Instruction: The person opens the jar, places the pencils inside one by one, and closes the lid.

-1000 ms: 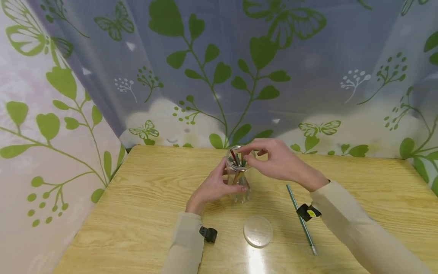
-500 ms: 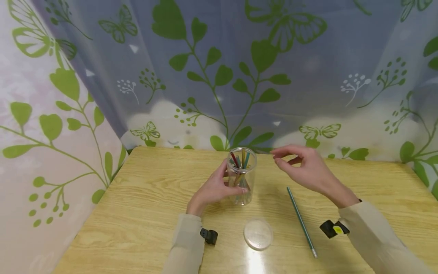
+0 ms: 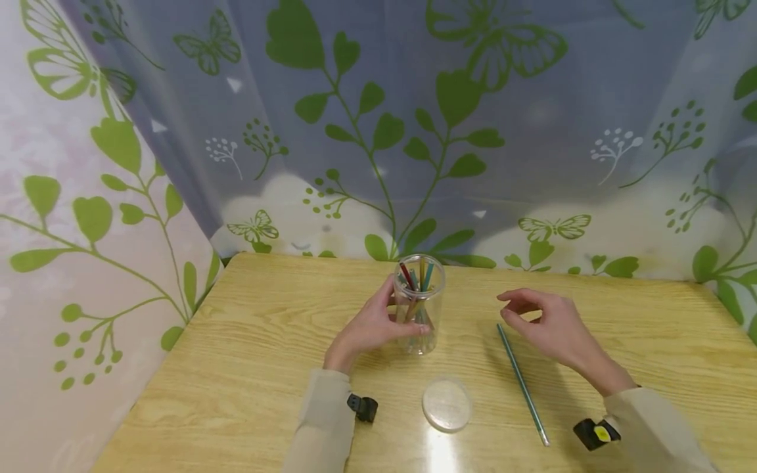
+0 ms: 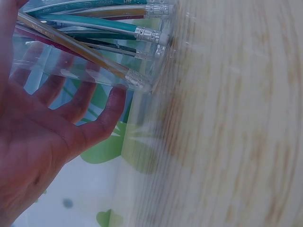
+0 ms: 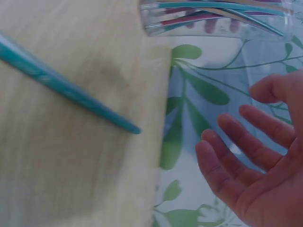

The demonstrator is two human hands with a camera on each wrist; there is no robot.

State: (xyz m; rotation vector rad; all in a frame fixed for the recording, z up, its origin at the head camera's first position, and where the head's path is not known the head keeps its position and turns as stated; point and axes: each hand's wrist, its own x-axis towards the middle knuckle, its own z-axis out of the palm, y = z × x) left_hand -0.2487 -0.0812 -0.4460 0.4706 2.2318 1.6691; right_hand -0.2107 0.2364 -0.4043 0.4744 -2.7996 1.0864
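A clear jar (image 3: 434,305) stands upright near the table's back, with several pencils (image 3: 415,279) in red, teal and gold leaning inside it. In the left wrist view the pencils' silver eraser ends (image 4: 147,35) lie at the jar's base. My left hand (image 3: 365,325) holds the jar from the left, thumb across its front and fingers behind it. My right hand (image 3: 556,328) hovers to the jar's right with loosely bent fingers and nothing in them. Just below its fingertips in the head view is the far end of a teal pencil (image 3: 523,384) lying on the table.
A round clear lid (image 3: 447,405) lies flat on the wooden table (image 3: 248,341), in front of the jar and left of the loose pencil. Behind the table's back edge hangs a curtain (image 3: 378,131) with leaves and butterflies. Another patterned cloth (image 3: 53,263) is on the left.
My right hand has moved from the jar's mouth to the right and nearer me, ending over the loose pencil's far end. My left hand keeps its hold on the jar.
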